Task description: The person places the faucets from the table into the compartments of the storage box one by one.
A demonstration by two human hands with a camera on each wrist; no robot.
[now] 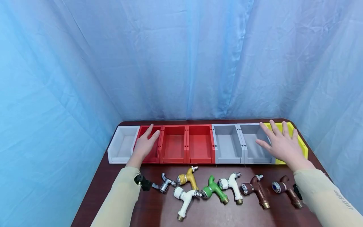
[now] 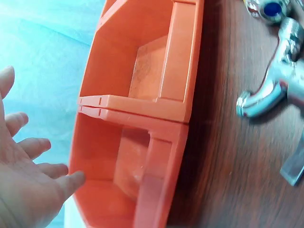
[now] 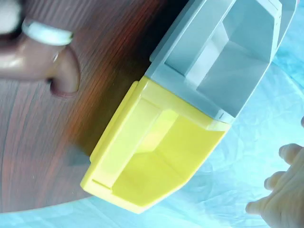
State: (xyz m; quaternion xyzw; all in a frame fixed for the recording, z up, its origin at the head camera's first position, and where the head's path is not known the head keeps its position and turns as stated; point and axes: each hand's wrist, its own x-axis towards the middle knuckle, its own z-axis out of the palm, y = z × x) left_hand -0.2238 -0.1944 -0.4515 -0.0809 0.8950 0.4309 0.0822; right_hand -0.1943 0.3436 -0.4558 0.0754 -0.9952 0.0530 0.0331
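Observation:
My left hand (image 1: pixel 144 146) hovers over the leftmost red bin (image 1: pixel 153 154), its fingers spread and holding nothing. Over the yellow bin (image 1: pixel 303 143) and the neighbouring grey bin (image 1: pixel 256 153) is my right hand (image 1: pixel 283 145), fingers splayed and nothing in them. Several taps lie on the table in front of the bins: a small chrome tap (image 1: pixel 165 183) by the left wrist, a yellow tap (image 1: pixel 190 178), a white tap (image 1: pixel 185 200), a green tap (image 1: pixel 216 188), a second white tap (image 1: pixel 233 186), a brown tap (image 1: pixel 256 190) and another brown tap (image 1: pixel 287 189) beside the right sleeve.
The bins stand side by side along the table's back edge, from a white bin (image 1: pixel 123 145) on the left, through red and grey ones, to the yellow one. A blue curtain (image 1: pixel 181 63) hangs behind and at both sides of the dark wooden table (image 1: pixel 158 214).

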